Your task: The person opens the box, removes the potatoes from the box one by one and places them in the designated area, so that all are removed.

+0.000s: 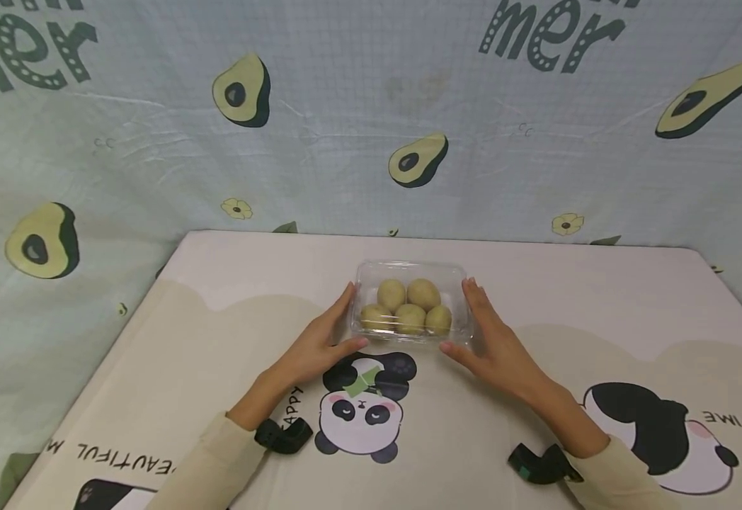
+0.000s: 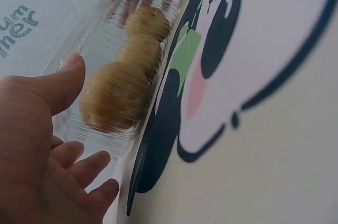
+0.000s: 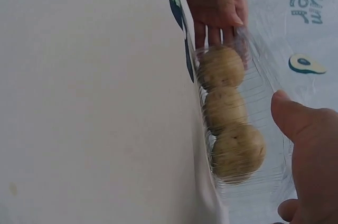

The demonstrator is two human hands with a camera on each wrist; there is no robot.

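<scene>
A clear plastic clamshell box (image 1: 366, 278) lies on the table with several small potatoes (image 1: 411, 319) inside, in two rows. My left hand (image 1: 315, 347) is at the box's left side, fingers extended along it and thumb by the near corner. At the opposite side, my right hand (image 1: 501, 354) has its fingers straight along the wall and its thumb near the front right corner. The left wrist view shows the ribbed box wall (image 2: 119, 142) close to the left fingertips. From the right wrist, the right thumb appears beside the box; most of those fingers are out of sight.
A pale cloth (image 1: 269, 269) printed with a panda (image 1: 361, 414) and a dog (image 1: 658, 439) covers the table. Behind the far edge hangs a sheet (image 1: 339, 85) with avocado prints. Each wrist wears a black camera mount, one (image 1: 284, 435) left and one (image 1: 539, 464) right.
</scene>
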